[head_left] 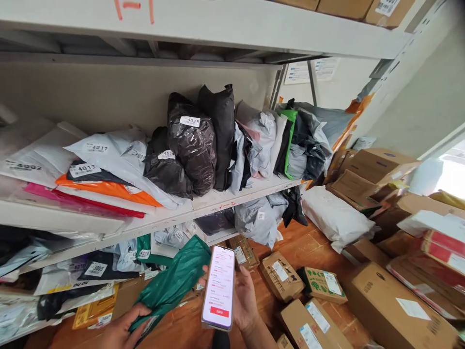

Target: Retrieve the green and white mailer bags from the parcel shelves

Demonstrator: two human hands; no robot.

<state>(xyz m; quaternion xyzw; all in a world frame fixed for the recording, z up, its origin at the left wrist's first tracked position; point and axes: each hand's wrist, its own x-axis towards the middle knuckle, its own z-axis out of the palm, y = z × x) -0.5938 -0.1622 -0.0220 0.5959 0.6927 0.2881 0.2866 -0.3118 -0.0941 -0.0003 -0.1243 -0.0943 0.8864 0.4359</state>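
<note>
Left hand (121,332) is cut off by the bottom edge, only knuckles and part of the fingers show; fingers clenched on the lower end of a green poly mailer (174,281), which runs up and right from the hand toward the lower shelf, its upper end just beside the phone. Label on the mailer near the hand is mostly hidden, unreadable. Right hand (245,303) holds a smartphone (219,287) upright, screen toward the camera; fingers wrapped around its back and edges, thumb side hidden behind the phone, wrist runs out of the bottom edge. Screen shows a white list with red text and a red button low down, text too small to read. Middle shelf (218,199): grey, black, orange and pink mailers stacked flat at left, numbered stickers readable on some (4017, 4013, 4025); a glossy black bag (191,148) stands upright at centre. Left end of that shelf is blurred. Lower shelf contents are half hidden under the shelf lip. On the orange floor (294,245) to the right, cardboard boxes (281,276) with shipping labels, more piled at far right, one white sack (336,218) between them and the rack.
</note>
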